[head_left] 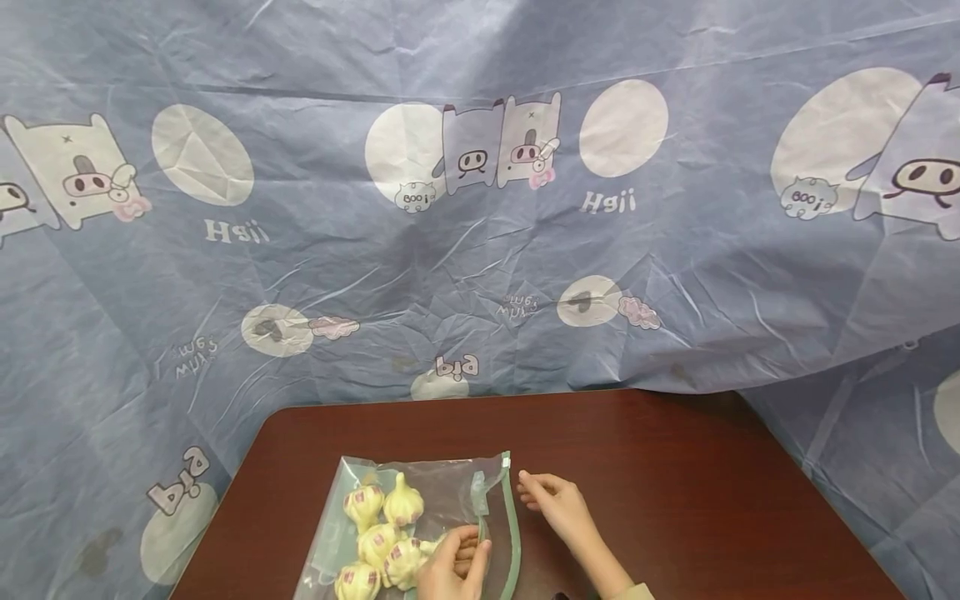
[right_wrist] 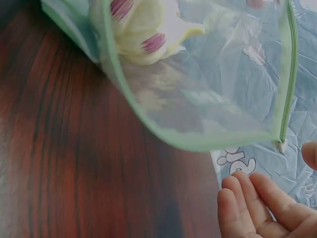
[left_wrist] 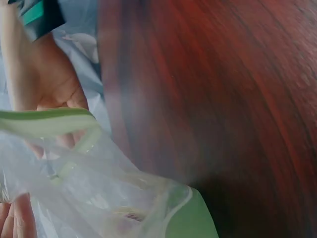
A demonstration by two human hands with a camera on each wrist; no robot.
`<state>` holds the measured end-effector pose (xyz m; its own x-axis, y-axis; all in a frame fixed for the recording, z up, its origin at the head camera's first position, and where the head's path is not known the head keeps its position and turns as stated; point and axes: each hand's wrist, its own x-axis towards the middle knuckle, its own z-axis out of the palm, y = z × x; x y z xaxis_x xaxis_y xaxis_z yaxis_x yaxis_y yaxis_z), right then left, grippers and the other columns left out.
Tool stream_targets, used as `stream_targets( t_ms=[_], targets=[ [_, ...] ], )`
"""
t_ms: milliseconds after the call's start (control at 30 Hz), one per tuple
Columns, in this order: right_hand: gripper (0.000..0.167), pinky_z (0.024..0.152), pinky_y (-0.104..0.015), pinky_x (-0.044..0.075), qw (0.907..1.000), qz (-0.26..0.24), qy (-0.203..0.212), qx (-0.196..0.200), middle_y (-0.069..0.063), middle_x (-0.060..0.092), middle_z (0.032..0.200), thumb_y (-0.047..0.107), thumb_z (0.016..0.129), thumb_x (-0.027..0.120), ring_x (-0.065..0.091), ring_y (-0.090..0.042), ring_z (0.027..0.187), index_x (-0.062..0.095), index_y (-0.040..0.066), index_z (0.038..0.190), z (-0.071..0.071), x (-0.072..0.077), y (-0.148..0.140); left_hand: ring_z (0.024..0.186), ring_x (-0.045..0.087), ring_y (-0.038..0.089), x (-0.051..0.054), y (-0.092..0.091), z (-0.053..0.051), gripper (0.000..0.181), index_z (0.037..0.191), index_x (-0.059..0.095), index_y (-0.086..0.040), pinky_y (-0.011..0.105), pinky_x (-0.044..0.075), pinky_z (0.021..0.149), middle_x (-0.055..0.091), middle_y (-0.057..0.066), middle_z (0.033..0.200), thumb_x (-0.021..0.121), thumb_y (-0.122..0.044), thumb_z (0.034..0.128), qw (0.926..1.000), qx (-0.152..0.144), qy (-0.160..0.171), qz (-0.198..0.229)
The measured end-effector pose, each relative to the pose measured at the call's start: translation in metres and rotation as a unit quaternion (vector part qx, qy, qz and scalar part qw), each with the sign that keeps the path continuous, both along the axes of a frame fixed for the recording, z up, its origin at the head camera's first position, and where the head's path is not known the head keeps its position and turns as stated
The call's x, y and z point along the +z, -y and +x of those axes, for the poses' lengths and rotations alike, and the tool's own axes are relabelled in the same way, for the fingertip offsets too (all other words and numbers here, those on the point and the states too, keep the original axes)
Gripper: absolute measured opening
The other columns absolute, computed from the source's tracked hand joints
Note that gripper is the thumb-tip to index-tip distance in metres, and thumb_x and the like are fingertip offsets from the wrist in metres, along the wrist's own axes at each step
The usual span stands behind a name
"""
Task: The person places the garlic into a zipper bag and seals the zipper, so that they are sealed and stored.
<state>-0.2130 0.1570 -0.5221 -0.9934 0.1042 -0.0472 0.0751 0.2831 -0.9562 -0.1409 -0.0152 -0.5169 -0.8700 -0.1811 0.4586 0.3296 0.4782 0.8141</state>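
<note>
A clear zip bag (head_left: 450, 471) with a green zip edge lies on the table, its mouth turned to the right. Inside are several garlic bulbs (head_left: 377, 543), pale yellow with purple marks. Over the bag, near its mouth, my left hand (head_left: 452, 567) curls its fingers and pinches the clear film by the upper rim; the exact contact is hard to make out. My right hand (head_left: 561, 510) hovers just right of the green edge, fingers loosely bent and apart from the bag. In the right wrist view the zip slider (right_wrist: 280, 146) sits at the bag's corner, above the right fingertips.
The dark reddish-brown table (head_left: 675, 483) spreads to the right and behind the bag. A blue cloth (head_left: 480, 250) with printed cartoon pigs hangs behind and around the table. A small dark object (head_left: 560, 596) shows at the bottom edge of the head view.
</note>
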Motion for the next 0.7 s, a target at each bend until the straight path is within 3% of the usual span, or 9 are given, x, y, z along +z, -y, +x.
stream_targets(
  t_ms=[167,267,467,533,600,633,700],
  targets=[
    [0.052,0.076,-0.035,0.061,0.9988,-0.041,0.024,0.008,-0.015,0.075,0.094,0.043,0.095,0.063,0.073,-0.023,0.084,0.07,-0.007,0.107,-0.006,0.004,0.009,0.06,0.058,-0.005,-0.005,0.0,0.002,0.022,0.095,0.069,-0.007,0.012,0.048,0.049,0.069,-0.001,0.077,0.082,-0.014,0.0783,0.9992,-0.012,-0.008,-0.037],
    [0.054,0.075,-0.038,0.061,0.9987,-0.037,0.034,0.002,-0.014,0.075,0.091,0.045,0.094,0.063,0.073,-0.022,0.08,0.071,-0.007,0.103,-0.007,0.007,0.014,0.06,0.055,-0.006,-0.009,0.0,0.004,0.03,0.098,0.068,-0.006,0.012,0.047,0.049,0.068,-0.001,0.078,0.084,-0.017,0.0755,0.9984,-0.013,-0.016,-0.052],
    [0.052,0.071,-0.035,0.061,0.9984,-0.012,0.048,-0.026,-0.009,0.073,0.087,0.047,0.09,0.067,0.07,-0.016,0.071,0.073,-0.004,0.096,-0.01,0.007,0.019,0.062,0.041,-0.008,-0.027,-0.006,0.011,0.044,0.09,0.063,-0.008,0.01,0.037,0.048,0.054,-0.009,0.074,0.091,-0.024,0.0613,0.992,0.022,-0.087,-0.089],
    [0.049,0.068,-0.033,0.06,0.9979,-0.01,0.051,-0.037,-0.008,0.073,0.084,0.045,0.089,0.069,0.068,-0.014,0.068,0.074,-0.003,0.095,-0.012,0.007,0.019,0.063,0.035,-0.011,-0.033,-0.009,0.013,0.04,0.084,0.059,-0.011,0.009,0.033,0.048,0.047,-0.012,0.072,0.086,-0.038,0.071,0.9881,0.033,-0.119,-0.092],
    [0.046,0.066,-0.031,0.06,0.9976,-0.006,0.054,-0.042,-0.007,0.071,0.083,0.043,0.088,0.07,0.066,-0.012,0.067,0.074,-0.003,0.096,-0.014,0.007,0.02,0.063,0.031,-0.014,-0.038,-0.014,0.012,0.036,0.077,0.056,-0.013,0.007,0.03,0.049,0.043,-0.012,0.068,0.072,-0.044,0.0846,0.9795,0.052,-0.166,-0.101],
    [0.045,0.066,-0.03,0.059,0.9975,-0.005,0.055,-0.044,-0.006,0.071,0.083,0.041,0.088,0.071,0.066,-0.011,0.066,0.074,-0.003,0.095,-0.015,0.006,0.02,0.061,0.03,-0.013,-0.04,-0.016,0.011,0.034,0.073,0.054,-0.013,0.006,0.028,0.049,0.041,-0.012,0.065,0.063,-0.041,0.0903,0.9712,0.066,-0.203,-0.105],
    [0.043,0.066,-0.031,0.06,0.9976,-0.004,0.053,-0.045,-0.007,0.07,0.082,0.039,0.088,0.072,0.065,-0.011,0.066,0.074,-0.003,0.096,-0.016,0.006,0.02,0.054,0.026,-0.01,-0.051,-0.022,0.001,0.04,0.066,0.051,-0.011,0.006,0.025,0.045,0.037,-0.008,0.059,0.045,-0.031,0.1004,0.948,0.09,-0.285,-0.109]
  ],
)
